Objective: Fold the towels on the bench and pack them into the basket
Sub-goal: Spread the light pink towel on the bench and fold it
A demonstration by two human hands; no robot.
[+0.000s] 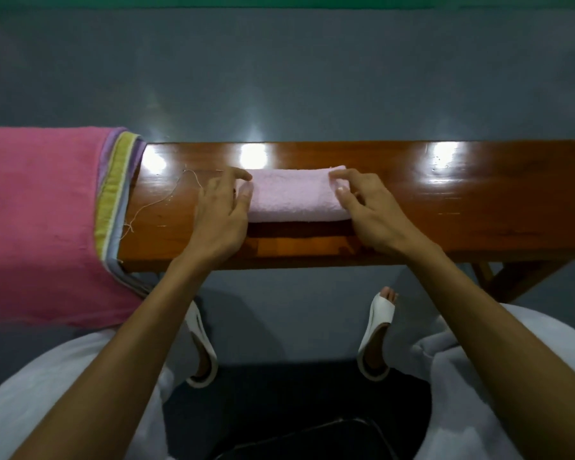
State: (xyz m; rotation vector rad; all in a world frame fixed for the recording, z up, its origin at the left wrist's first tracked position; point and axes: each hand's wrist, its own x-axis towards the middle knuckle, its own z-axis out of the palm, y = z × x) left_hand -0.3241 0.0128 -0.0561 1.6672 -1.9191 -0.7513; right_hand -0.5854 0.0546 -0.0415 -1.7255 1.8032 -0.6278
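Observation:
A small pale pink towel [294,195], folded into a narrow strip, lies on the glossy wooden bench [462,207]. My left hand [221,210] touches the towel's left end with thumb and forefinger around the edge. My right hand [367,207] rests on the right end, fingers bent over the corner. A larger bright pink towel [44,224] with green and purple stripes hangs over the bench's left end. No basket is in view.
A loose white thread [166,197] lies on the bench between the striped towel and my left hand. Grey floor lies beyond the bench. Below are my knees in white cloth, feet in white sandals [377,333] and a dark object [312,436] at the bottom edge.

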